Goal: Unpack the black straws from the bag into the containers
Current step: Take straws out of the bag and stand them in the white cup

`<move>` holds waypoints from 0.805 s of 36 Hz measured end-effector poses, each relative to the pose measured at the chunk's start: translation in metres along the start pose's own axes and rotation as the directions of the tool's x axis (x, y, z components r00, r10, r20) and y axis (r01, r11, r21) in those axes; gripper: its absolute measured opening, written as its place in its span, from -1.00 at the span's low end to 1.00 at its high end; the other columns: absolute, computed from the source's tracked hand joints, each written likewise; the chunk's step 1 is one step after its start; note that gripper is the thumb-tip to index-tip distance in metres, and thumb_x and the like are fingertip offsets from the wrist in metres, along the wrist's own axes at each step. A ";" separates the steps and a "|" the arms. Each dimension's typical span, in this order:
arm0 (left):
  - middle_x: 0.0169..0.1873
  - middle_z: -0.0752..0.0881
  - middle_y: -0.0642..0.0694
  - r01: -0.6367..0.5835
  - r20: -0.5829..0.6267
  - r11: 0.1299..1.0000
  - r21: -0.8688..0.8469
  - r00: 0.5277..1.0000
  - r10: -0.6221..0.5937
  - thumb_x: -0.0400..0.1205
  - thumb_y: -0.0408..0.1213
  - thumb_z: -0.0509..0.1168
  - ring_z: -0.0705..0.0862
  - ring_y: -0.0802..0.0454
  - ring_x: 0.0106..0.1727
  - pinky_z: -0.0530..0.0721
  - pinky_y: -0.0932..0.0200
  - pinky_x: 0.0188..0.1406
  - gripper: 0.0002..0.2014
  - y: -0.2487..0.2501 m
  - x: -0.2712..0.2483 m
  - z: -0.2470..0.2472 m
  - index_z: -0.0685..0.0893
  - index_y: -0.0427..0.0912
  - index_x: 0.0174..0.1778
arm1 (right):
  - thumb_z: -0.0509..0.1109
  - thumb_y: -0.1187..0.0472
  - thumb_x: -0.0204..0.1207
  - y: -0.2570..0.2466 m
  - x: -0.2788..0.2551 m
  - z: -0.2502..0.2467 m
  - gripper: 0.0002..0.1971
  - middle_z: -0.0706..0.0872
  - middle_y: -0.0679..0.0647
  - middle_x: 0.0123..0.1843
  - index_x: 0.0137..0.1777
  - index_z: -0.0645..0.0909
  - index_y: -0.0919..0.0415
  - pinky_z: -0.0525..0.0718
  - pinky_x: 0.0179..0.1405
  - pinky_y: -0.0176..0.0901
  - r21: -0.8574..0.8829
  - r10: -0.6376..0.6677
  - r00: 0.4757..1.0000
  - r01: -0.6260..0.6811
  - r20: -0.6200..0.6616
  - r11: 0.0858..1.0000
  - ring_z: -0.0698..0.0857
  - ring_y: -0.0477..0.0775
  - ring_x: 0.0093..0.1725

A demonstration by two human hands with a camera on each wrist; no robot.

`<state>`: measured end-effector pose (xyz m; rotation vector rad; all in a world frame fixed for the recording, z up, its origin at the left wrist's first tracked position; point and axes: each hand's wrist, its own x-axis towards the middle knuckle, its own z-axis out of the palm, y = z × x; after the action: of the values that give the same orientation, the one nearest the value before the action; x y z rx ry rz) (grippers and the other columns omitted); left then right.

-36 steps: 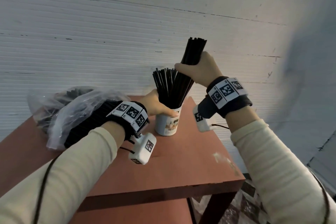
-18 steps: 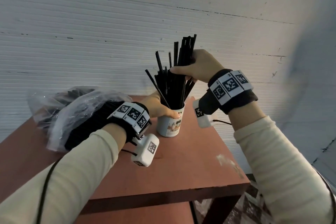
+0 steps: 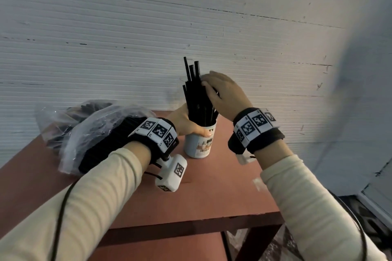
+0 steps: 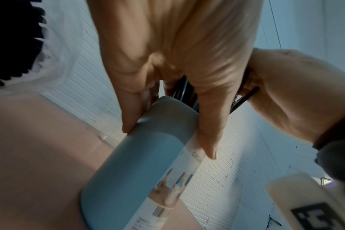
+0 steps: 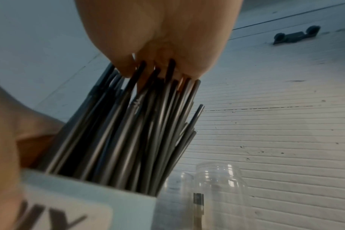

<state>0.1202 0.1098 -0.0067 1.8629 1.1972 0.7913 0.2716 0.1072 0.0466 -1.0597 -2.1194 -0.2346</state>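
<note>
The red-brown bench [image 3: 222,193] fills the lower middle of the head view, set against a ribbed white wall. On its left side lies the clear plastic bag [image 3: 89,133], still bulging with a dark mass of black straws, so plenty is left to unpack. Just right of the bag, centre frame, stands the pale blue container [image 3: 199,144], upright, with a printed label facing us. From the right wrist view a clear glass jar [image 5: 220,186] stands just beside it, seemingly with no straws in it, which I take to be the next vessel to fill.

The bundle of straws [image 3: 199,99] now stands inside the container, where a second ago it was held high above the rim and half a second ago was just splaying out as it dropped in. A few straws stick up above the rest.

The left hand [image 3: 186,123] grips the container near its rim, thumb across the front, steadying it. The right hand [image 3: 224,95] has let go of its grip; its fingers [image 5: 163,65] lie fairly straight and together, pressing down and sideways on the straw tops to seat them
</note>
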 end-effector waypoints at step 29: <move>0.23 0.67 0.00 0.132 -0.082 0.991 0.000 0.988 -0.131 0.33 -0.19 0.66 0.63 0.02 0.28 0.57 0.07 0.32 -0.23 0.010 -0.016 0.006 0.49 -0.16 0.43 | 0.13 0.01 0.72 -0.025 -0.008 -0.018 -0.57 0.54 -0.01 0.50 0.53 0.45 0.08 0.54 0.34 -0.03 -0.096 0.084 0.996 -0.081 0.035 0.992 0.54 0.06 0.43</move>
<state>0.1240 0.0910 -0.0031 1.7503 1.3600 0.7975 0.2653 0.0782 0.0579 -1.2134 -2.1111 -0.2786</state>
